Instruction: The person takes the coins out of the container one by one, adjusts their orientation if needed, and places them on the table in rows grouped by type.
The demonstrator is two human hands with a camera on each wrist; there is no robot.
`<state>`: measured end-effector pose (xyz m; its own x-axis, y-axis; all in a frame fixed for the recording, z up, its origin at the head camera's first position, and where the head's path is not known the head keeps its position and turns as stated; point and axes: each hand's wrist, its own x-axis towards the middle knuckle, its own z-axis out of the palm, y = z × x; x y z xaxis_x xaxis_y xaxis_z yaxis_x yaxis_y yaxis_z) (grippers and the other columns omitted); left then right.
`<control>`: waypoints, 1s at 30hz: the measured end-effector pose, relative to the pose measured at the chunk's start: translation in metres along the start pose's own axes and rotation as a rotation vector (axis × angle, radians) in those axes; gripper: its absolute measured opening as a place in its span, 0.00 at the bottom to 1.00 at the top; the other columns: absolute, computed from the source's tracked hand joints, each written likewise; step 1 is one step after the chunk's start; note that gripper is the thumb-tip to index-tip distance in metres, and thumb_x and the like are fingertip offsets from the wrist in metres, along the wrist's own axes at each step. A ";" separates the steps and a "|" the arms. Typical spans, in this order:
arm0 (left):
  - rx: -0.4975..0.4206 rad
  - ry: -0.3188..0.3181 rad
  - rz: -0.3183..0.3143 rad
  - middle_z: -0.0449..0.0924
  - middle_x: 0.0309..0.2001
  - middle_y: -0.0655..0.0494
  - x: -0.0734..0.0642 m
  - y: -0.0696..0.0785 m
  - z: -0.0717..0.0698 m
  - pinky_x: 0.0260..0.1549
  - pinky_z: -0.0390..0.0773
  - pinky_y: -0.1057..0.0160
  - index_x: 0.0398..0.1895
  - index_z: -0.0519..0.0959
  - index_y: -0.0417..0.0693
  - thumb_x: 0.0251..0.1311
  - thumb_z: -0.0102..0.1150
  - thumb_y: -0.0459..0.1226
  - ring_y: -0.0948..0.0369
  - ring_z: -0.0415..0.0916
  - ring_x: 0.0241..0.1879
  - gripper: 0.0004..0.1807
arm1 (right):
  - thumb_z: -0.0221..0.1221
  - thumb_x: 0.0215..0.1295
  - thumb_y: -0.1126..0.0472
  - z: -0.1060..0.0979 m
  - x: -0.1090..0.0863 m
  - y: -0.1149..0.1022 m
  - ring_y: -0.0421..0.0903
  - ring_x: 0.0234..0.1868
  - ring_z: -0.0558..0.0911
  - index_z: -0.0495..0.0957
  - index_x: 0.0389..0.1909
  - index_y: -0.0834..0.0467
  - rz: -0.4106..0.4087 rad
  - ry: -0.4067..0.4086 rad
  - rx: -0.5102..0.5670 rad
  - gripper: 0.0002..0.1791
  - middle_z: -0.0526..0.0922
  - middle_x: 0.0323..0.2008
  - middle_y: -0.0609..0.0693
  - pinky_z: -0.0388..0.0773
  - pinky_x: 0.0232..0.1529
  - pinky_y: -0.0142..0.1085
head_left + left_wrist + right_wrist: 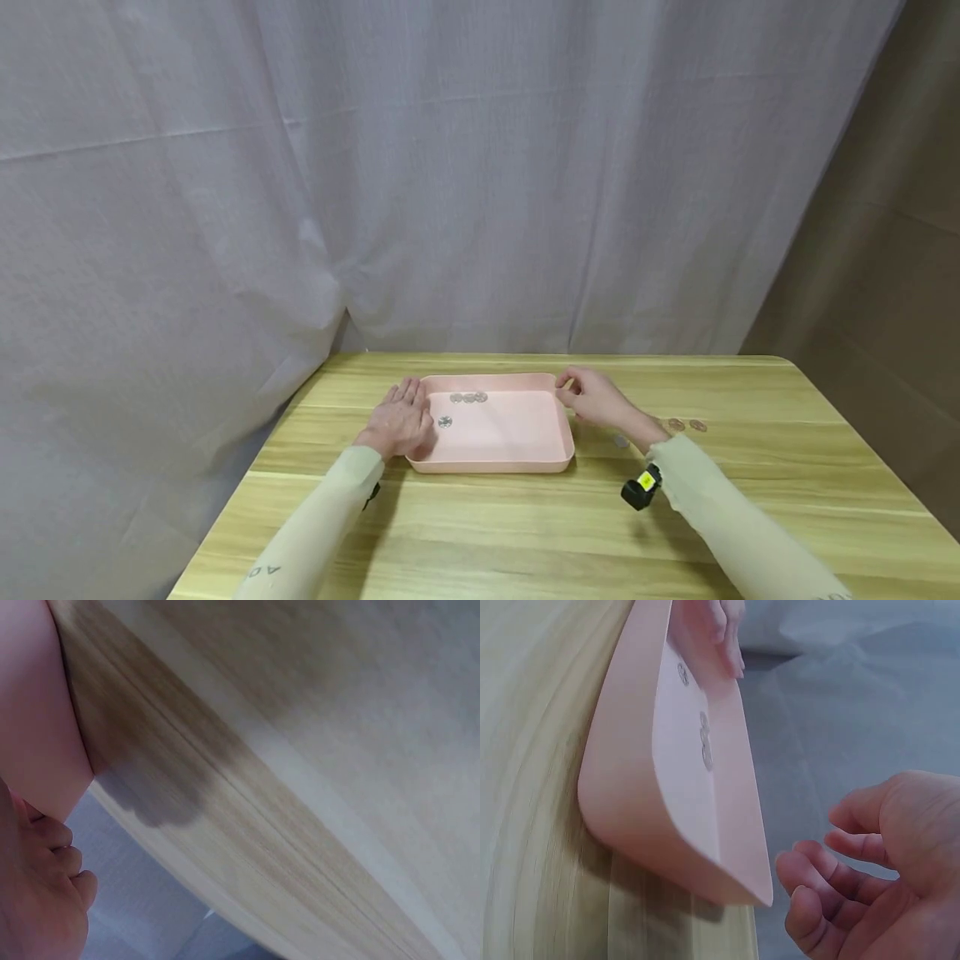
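Head view, pink tray: shallow, rectangular, rounded corners (517,433); sits on the wood-grain table (510,533), between the two hands.
Coins in tray: three coins in a row (468,397) near the far wall; a single silvery coin (446,422) nearer the left wall.
Left hand: at the tray's left wall (401,419), fingers nearly straight and close together, reaching across the rim.
Right hand: by the tray's far right corner (597,400), thumb and forefinger bent with a gap between them.
Coins on table: pale coin (622,441) just beside the right wrist; copper-toned coins (677,424) farther right, one partly hidden by the forearm.
Right cuff: black device with yellow label (639,490) below the pale sleeve (720,500).
Backdrop: grey cloth (465,183) behind the table.
Left wrist view, fingers: tips visible side by side at the tray's edge; grip pressure cannot be told.
Right wrist view, fingers: loosely curled, slightly parted, nothing pinched; they appear just beside the tray corner, not gripping it.
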<state>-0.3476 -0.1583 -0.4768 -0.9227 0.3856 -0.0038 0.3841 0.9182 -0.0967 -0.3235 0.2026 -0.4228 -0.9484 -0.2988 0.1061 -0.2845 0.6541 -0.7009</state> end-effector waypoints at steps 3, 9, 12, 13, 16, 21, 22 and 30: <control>-0.003 -0.004 0.003 0.48 0.78 0.40 0.001 0.000 0.001 0.77 0.49 0.50 0.77 0.48 0.36 0.75 0.24 0.47 0.47 0.45 0.78 0.34 | 0.55 0.68 0.63 0.008 0.005 -0.005 0.54 0.19 0.80 0.76 0.45 0.64 0.002 -0.002 0.003 0.10 0.75 0.25 0.53 0.74 0.16 0.31; -0.007 -0.001 -0.002 0.48 0.78 0.40 0.000 0.000 0.001 0.77 0.49 0.50 0.77 0.48 0.36 0.75 0.24 0.47 0.47 0.45 0.78 0.34 | 0.56 0.68 0.61 0.024 0.013 -0.020 0.55 0.21 0.81 0.76 0.48 0.63 0.004 -0.027 0.001 0.12 0.76 0.25 0.51 0.73 0.15 0.30; -0.011 -0.001 -0.003 0.48 0.78 0.40 0.000 0.000 0.000 0.77 0.49 0.50 0.77 0.48 0.36 0.75 0.24 0.46 0.46 0.45 0.78 0.34 | 0.57 0.68 0.61 0.031 0.017 -0.028 0.57 0.23 0.82 0.76 0.48 0.63 0.026 -0.039 0.011 0.13 0.77 0.26 0.52 0.73 0.15 0.30; -0.010 0.002 0.000 0.48 0.78 0.40 0.000 0.000 0.000 0.77 0.49 0.50 0.77 0.48 0.35 0.75 0.24 0.47 0.46 0.45 0.78 0.34 | 0.57 0.68 0.61 0.033 0.019 -0.030 0.57 0.23 0.82 0.76 0.48 0.62 0.034 -0.044 0.014 0.12 0.77 0.26 0.52 0.73 0.16 0.30; -0.003 0.007 0.007 0.48 0.78 0.40 0.001 0.000 0.000 0.77 0.50 0.49 0.77 0.48 0.36 0.75 0.24 0.47 0.46 0.45 0.78 0.34 | 0.57 0.67 0.61 0.040 0.023 -0.036 0.57 0.24 0.82 0.76 0.47 0.61 0.051 -0.056 0.013 0.11 0.77 0.26 0.52 0.72 0.17 0.30; -0.008 0.009 0.005 0.48 0.78 0.40 0.001 0.001 0.000 0.77 0.49 0.49 0.77 0.48 0.36 0.75 0.24 0.47 0.47 0.45 0.78 0.33 | 0.59 0.67 0.60 0.056 0.031 -0.044 0.55 0.22 0.82 0.77 0.46 0.60 0.032 -0.052 0.022 0.10 0.77 0.26 0.51 0.74 0.16 0.30; -0.010 0.009 0.004 0.48 0.78 0.40 0.001 0.001 -0.001 0.77 0.49 0.50 0.77 0.49 0.36 0.76 0.24 0.47 0.47 0.45 0.78 0.33 | 0.59 0.67 0.60 0.059 0.032 -0.046 0.56 0.22 0.82 0.77 0.47 0.61 0.029 -0.053 0.034 0.11 0.77 0.26 0.51 0.75 0.17 0.31; -0.009 0.010 0.006 0.49 0.77 0.40 -0.002 0.001 -0.003 0.77 0.49 0.50 0.76 0.49 0.35 0.76 0.25 0.46 0.46 0.46 0.78 0.33 | 0.57 0.69 0.61 0.086 0.042 -0.055 0.50 0.21 0.81 0.75 0.50 0.62 0.017 -0.106 0.129 0.12 0.81 0.31 0.61 0.75 0.20 0.31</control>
<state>-0.3452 -0.1581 -0.4743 -0.9200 0.3918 0.0053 0.3899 0.9167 -0.0881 -0.3357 0.0943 -0.4402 -0.9310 -0.3644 0.0227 -0.2413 0.5673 -0.7874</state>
